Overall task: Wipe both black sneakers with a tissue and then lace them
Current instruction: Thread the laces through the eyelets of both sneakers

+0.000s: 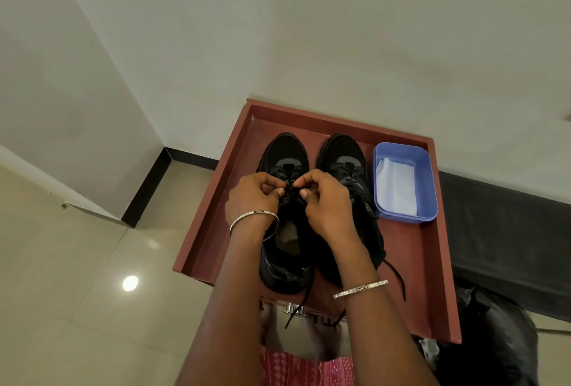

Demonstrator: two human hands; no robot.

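Head view, looking down on two black sneakers side by side on a red-brown tray (411, 262), toes pointing away. Left sneaker (285, 151) under both hands, right sneaker (343, 154) just beside it, right lace (397, 277) trailing loose toward the tray's near edge. Left hand (251, 197) and right hand (324, 200) close together over the left sneaker's eyelets, fingers (279, 191) curled, each hand pinching the black lace (297, 307) between thumb and forefinger, the two pinches nearly meeting. Long ends of that lace hanging off the tray's front edge. To the right, a blue tub (429, 169) holding a white tissue (395, 188), well apart from the hands. Wiping judged finished, lacing under way on the left sneaker. To do this step well: hold each side near where it leaves the eyelet, draw both sides to even length before crossing, snug each row without bunching the tongue, and watch the dangling ends so as not to tug the sneaker toward the edge. Black lace on black fabric hard to make out, so exact eyelet row unclear
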